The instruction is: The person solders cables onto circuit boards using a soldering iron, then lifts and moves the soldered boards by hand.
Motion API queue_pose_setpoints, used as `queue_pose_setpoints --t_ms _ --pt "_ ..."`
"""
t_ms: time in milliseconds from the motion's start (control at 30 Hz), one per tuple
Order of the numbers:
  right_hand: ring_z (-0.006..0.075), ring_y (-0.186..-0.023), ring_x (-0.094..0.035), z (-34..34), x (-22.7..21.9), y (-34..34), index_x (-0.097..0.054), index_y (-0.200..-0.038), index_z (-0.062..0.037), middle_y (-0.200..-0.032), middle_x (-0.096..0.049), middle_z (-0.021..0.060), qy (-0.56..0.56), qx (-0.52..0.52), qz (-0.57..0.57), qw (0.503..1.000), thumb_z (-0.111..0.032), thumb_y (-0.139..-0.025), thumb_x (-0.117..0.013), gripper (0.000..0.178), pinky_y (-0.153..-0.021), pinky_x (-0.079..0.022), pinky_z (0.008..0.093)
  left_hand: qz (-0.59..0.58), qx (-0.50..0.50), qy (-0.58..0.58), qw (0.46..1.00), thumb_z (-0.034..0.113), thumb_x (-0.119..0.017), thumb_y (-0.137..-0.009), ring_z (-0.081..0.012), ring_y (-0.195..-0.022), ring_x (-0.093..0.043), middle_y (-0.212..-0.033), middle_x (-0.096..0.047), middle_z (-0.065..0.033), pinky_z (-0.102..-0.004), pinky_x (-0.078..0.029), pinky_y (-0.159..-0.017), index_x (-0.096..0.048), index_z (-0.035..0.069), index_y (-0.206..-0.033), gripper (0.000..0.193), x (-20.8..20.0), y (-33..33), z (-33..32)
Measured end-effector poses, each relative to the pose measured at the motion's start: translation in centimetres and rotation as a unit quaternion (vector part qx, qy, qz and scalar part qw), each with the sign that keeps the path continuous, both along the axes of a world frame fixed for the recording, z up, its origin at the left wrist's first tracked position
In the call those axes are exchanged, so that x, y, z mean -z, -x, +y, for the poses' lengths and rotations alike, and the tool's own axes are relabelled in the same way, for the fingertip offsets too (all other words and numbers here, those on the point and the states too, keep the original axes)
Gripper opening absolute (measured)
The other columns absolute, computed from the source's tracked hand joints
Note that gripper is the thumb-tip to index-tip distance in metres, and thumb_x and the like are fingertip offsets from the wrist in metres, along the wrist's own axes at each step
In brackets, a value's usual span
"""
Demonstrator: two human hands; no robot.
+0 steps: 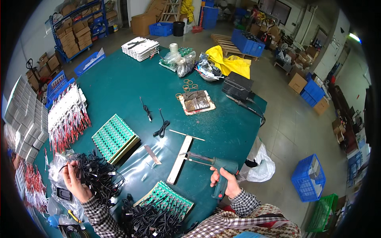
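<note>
My right hand [226, 181] grips the handle of a teal soldering gun [216, 166], whose metal tip points left over a pale wooden strip [179, 159] on the green table [119, 91]. My left hand [74, 179] pinches a black wire from a tangled pile of black cables [97, 174] at the near left. A panel of green circuit boards [168, 199] lies near me between my forearms, with more black cables [147, 220] on its near side.
A second green board panel [114, 137] lies left of centre. Red-wired white parts [65, 117] and grey stacks [25, 115] fill the left edge. A soldering tray [197, 102], a black box [237, 86] and a yellow cloth [230, 63] sit far. Blue crates [308, 177] stand on the floor.
</note>
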State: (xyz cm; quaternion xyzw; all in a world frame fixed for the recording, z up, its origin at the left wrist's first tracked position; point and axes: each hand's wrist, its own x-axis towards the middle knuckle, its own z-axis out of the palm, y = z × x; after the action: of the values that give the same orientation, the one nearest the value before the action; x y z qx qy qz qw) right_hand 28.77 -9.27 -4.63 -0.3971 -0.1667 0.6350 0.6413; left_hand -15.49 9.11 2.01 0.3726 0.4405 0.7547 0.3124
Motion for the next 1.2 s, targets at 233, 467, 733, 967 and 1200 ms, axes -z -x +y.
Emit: queue_pose_setpoints --t_ms 233,467,733,967,1200 --pt "0.0191 -0.076 -0.057 -0.2 0.2 0.2 -0.049 -0.119 0.0029 -0.078 -0.056 0.004 0.003 0.015 0.007 1.0 -0.038 -0.095 -0.051 0.047 -0.067 -0.051 0.0349 0.034 0.163 0.078 0.983 0.012 -0.055 -0.096 -0.0079 -0.065 -0.055 -0.078 -0.057 -0.0033 -0.0248 -0.052 -0.07 -0.053 0.004 -0.097 0.008 -3.2 -0.5 -4.0" --pt "0.0206 -0.079 -0.061 0.2 -0.4 0.8 -0.048 -0.121 0.0015 -0.084 -0.059 0.0049 0.014 0.018 0.042 0.999 -0.039 -0.096 -0.049 0.048 -0.065 -0.053 0.0358 0.106 0.229 0.128 0.959 0.018 -0.053 -0.097 -0.0034 -0.058 -0.042 -0.068 -0.044 0.0043 -0.0183 -0.042 -0.054 -0.053 0.008 -0.097 0.01 -3.7 -4.5 -5.7" --pt "0.021 -0.078 -0.061 0.3 -1.3 1.4 -0.048 -0.121 0.0013 -0.086 -0.058 0.0051 -0.018 -0.012 0.033 0.999 -0.04 -0.094 -0.051 0.049 -0.064 -0.053 0.0352 0.031 0.228 0.1 0.968 0.017 -0.048 -0.099 -0.0121 -0.078 -0.056 -0.082 -0.052 -0.0019 -0.0278 -0.047 -0.081 -0.05 0.006 -0.099 0.011 -5.3 -6.8 -7.6" --pt "0.0205 -0.078 -0.064 2.4 -2.9 2.1 -0.05 -0.122 -0.0008 -0.087 -0.059 0.0045 -0.037 -0.013 0.033 0.999 -0.04 -0.094 -0.053 0.048 -0.064 -0.055 0.0358 0.014 0.27 0.197 0.942 0.02 -0.055 -0.093 -0.0117 -0.063 -0.055 -0.074 -0.051 -0.004 -0.0254 -0.051 -0.053 -0.055 0.0 -0.098 0.02 -6.1 -8.7 -7.9" --pt "0.0216 -0.086 -0.065 6.8 -10.6 8.0 -0.048 -0.123 0.0044 -0.095 -0.06 0.0088 -0.179 -0.044 -0.181 0.966 -0.013 -0.092 -0.057 0.037 -0.073 -0.057 0.0346 0.057 0.467 0.213 0.856 0.022 -0.054 -0.096 -0.0043 -0.057 -0.044 -0.067 -0.048 0.0033 -0.0193 -0.036 -0.051 -0.057 0.002 -0.096 0.02 -6.4 -13.1 -9.2"
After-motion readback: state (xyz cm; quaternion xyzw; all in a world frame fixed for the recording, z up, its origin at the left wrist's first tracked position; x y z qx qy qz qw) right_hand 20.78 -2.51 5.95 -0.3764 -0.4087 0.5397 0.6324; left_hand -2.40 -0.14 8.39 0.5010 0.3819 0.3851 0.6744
